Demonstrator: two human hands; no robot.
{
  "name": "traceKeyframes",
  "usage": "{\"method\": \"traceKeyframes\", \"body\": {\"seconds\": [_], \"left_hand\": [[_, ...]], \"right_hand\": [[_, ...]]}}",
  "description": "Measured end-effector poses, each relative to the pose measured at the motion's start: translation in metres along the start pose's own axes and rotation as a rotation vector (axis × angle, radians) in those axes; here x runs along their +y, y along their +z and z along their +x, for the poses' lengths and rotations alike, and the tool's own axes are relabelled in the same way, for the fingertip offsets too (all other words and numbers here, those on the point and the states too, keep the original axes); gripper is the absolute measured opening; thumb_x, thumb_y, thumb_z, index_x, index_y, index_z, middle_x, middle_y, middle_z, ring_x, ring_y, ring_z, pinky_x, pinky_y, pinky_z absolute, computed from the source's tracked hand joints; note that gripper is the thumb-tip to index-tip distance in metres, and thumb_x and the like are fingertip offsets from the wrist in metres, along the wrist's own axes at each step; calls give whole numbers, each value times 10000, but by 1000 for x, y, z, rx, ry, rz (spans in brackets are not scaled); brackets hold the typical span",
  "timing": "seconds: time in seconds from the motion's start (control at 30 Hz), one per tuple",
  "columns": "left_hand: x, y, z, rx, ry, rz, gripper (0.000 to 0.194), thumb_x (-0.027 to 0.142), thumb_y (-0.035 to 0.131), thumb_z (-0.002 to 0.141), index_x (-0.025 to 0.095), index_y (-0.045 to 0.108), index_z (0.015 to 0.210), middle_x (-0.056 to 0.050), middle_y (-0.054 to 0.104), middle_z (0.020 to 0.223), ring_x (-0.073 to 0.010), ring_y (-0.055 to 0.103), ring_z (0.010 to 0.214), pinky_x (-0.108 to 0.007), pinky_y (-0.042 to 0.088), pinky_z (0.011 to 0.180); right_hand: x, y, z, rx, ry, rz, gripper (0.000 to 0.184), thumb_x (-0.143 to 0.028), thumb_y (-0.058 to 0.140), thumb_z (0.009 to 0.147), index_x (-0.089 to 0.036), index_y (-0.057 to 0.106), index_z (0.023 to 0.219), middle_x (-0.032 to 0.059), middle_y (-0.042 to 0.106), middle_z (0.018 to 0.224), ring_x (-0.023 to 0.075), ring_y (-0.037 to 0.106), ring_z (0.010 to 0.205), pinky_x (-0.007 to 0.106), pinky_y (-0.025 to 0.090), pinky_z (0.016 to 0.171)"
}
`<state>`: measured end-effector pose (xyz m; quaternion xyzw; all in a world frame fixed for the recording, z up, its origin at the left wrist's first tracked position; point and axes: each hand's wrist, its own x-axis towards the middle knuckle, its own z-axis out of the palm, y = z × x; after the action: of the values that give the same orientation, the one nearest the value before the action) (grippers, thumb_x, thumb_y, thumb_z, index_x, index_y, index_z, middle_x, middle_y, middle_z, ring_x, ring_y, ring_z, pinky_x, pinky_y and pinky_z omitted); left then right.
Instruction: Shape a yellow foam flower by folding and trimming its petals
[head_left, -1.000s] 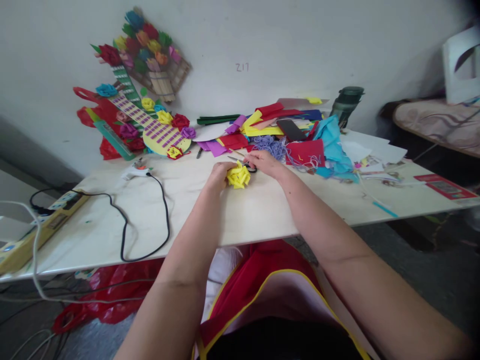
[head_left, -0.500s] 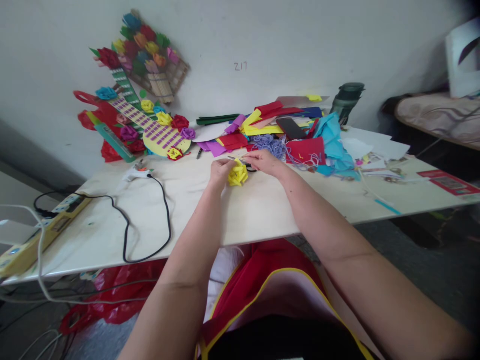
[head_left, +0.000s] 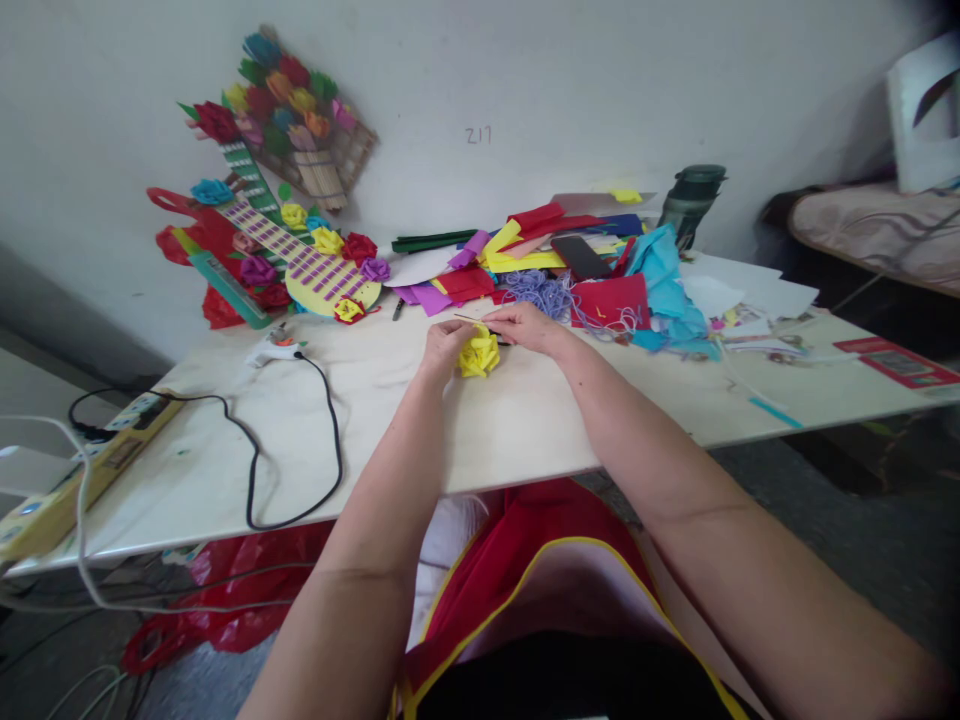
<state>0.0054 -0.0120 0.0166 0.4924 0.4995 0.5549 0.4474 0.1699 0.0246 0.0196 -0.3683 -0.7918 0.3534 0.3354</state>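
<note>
A yellow paper flower point(head_left: 478, 353) rests on the pale table point(head_left: 525, 420) between my two hands. My left hand point(head_left: 444, 345) is closed on the flower's left side. My right hand point(head_left: 525, 326) lies just right of it, its fingers pinched around a thin stick and the scissors point(head_left: 471, 320) whose tip pokes out to the left. The scissor handles are mostly hidden under my right hand.
A heap of coloured paper and purple yarn point(head_left: 570, 265) lies behind my hands. A paper guitar with flowers point(head_left: 300, 255) leans on the wall at left. A glue gun point(head_left: 274, 347) with black cord point(head_left: 251, 470), a power strip point(head_left: 82, 470) and a dark bottle point(head_left: 690, 205) stand around.
The hands and the yellow flower stay at the same spot on the table; my right hand has closed in slightly over the scissors. The view has shifted a little.
</note>
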Motion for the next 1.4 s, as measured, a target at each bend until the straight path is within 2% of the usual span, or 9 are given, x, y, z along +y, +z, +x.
{"method": "traceKeyframes", "body": {"seconds": [0.17,0.43,0.63,0.8,1.13,1.4], "left_hand": [[2,1,-2,-65,-128,-124,107,226,647,537,138,649,598,-29,629,543,-174,586,519,-290,481,540],[-4,0,3,-78,-154,-188,118,199,640,503,132,633,599,-39,640,569,-182,606,543,-297,503,558],[-4,-1,5,-81,-220,-231,148,237,619,536,135,617,643,-37,636,590,-180,607,544,-297,505,546],[-5,-2,6,-87,-247,-275,197,275,633,551,131,611,683,-36,632,609,-166,599,541,-290,507,557],[2,1,1,-94,-343,-247,176,242,619,573,142,598,717,-59,656,630,-190,621,567,-315,519,609],[5,1,0,-98,-359,-213,191,241,640,563,134,609,718,-57,659,627,-187,625,564,-310,520,607]], "right_hand": [[0,1,0,4,-7,14,450,-395,536,817,-88,715,1092,-43,475,544,75,355,503,245,310,547],[4,3,1,14,-58,-18,467,-430,545,799,-101,736,1070,-11,569,582,95,429,550,245,360,573],[6,3,1,-2,-94,1,462,-434,547,795,-119,743,1071,33,683,730,116,513,623,260,406,614],[8,2,2,-13,-116,-73,417,-388,545,824,-150,735,1108,52,738,887,141,589,741,264,439,676],[0,0,-1,8,-93,-277,321,-314,571,874,-238,714,1150,27,765,979,150,658,820,258,469,756],[-2,-1,0,14,-108,-407,302,-304,583,883,-295,696,1164,12,733,1135,198,680,1038,310,484,914]]}}
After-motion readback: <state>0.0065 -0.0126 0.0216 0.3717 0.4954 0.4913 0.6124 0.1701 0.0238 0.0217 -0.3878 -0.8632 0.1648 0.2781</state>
